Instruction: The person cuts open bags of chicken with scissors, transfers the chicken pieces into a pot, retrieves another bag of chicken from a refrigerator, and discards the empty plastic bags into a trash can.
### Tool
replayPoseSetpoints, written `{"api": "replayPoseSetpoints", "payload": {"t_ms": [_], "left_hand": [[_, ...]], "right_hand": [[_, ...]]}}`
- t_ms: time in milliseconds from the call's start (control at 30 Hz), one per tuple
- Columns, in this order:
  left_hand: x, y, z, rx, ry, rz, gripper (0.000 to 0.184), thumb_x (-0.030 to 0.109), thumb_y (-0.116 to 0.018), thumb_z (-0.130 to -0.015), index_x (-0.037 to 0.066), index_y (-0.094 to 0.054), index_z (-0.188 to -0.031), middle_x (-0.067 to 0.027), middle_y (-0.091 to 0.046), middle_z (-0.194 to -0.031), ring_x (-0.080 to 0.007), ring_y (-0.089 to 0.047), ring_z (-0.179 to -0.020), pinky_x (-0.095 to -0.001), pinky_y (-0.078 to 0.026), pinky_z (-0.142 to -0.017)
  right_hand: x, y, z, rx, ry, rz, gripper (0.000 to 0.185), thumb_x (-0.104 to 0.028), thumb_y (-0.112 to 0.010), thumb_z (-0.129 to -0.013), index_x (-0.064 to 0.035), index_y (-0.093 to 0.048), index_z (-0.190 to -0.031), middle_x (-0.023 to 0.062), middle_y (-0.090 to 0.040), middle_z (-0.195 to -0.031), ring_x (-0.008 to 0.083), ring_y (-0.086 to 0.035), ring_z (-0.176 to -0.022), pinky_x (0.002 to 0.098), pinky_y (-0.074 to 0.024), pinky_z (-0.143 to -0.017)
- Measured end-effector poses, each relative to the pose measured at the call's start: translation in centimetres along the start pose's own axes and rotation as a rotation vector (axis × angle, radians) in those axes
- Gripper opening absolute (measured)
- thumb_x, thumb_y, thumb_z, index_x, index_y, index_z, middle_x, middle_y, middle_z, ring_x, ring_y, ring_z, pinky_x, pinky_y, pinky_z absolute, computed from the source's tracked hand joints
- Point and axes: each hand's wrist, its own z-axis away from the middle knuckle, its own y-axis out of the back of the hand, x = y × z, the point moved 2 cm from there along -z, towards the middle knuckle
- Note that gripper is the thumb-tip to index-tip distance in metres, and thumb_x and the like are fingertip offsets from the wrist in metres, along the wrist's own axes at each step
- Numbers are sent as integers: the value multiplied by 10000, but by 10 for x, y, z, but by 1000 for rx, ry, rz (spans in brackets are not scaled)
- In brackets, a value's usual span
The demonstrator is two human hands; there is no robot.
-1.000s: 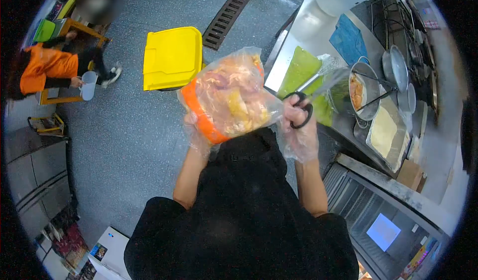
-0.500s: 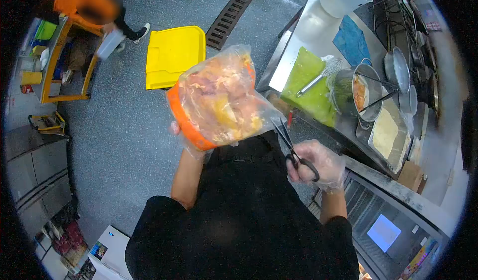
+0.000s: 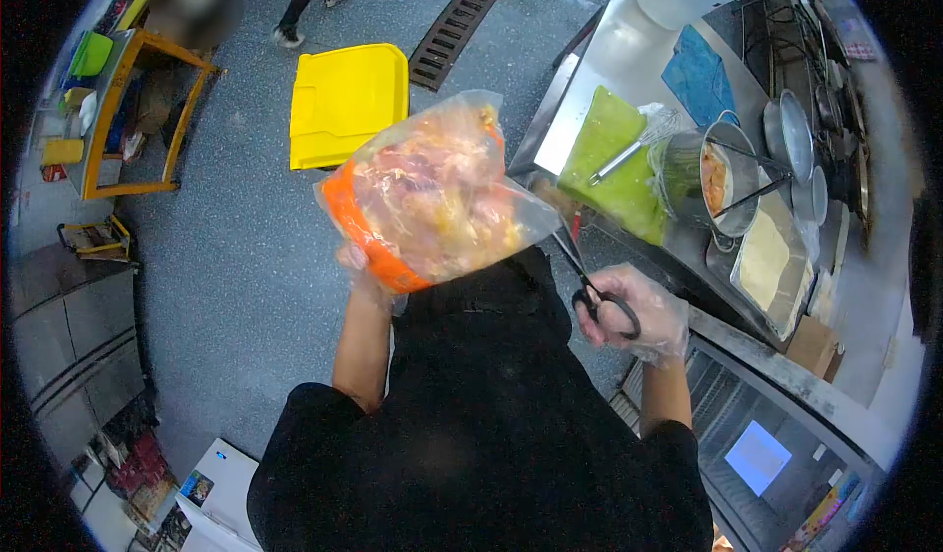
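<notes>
My left hand (image 3: 365, 265), in a clear plastic glove, grips a transparent bag of raw chicken (image 3: 432, 193) from below and the left. Most of its fingers are hidden behind the bag, which has an orange band along its left edge. In my gloved right hand (image 3: 634, 311) is a pair of black-handled scissors (image 3: 580, 262), with fingers through the loops. The scissor tips meet the bag's pointed right corner; whether they have cut the plastic I cannot tell.
Below the bag, a yellow lidded bin (image 3: 349, 105) stands on the floor near a drain grate (image 3: 462, 22). The steel table (image 3: 604, 46) on the right bears a green cutting board (image 3: 614, 144), a whisk (image 3: 629, 154), a metal pot (image 3: 678, 174) and a tray of pale powder (image 3: 771, 262). Another person walks at the upper left.
The bag has tilted slightly, its right corner a little higher. My right hand and the scissors have shifted slightly right and up, blades closer together. The other person has moved off upward.
</notes>
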Motion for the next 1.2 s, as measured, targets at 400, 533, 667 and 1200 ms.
{"api": "replayPoseSetpoints", "payload": {"t_ms": [400,533,667,1200], "left_hand": [[-5,9,2,71,14,-62,843,310,-771,-688,83,-383,-1401,-163,-472,-1365,-344,-481,-1242,-512,-435,-1040],[-10,12,4,92,23,-70,837,310,-767,-692,82,-384,-1400,-163,-474,-1363,-344,-482,-1241,-511,-435,-1040],[-8,15,9,102,23,-70,831,310,-764,-695,82,-385,-1399,-163,-475,-1362,-344,-483,-1239,-510,-436,-1040],[1,18,24,123,4,-85,809,308,-752,-708,81,-390,-1395,-163,-481,-1355,-344,-487,-1234,-506,-439,-1038]], "right_hand": [[-11,5,22,37,77,45,568,-585,-742,-727,-41,-584,-691,9,-559,-607,87,-507,-535,221,-368,-482],[-1,5,7,-20,40,-22,528,-558,-718,-786,-54,-583,-706,-8,-537,-602,73,-496,-544,220,-365,-487],[-2,3,-5,-38,83,8,520,-552,-684,-824,-63,-569,-687,-17,-521,-592,66,-477,-533,214,-350,-484],[24,-13,-36,26,273,-55,681,-712,-730,-661,-59,-570,-771,-23,-527,-706,80,-499,-626,220,-392,-565]]}}
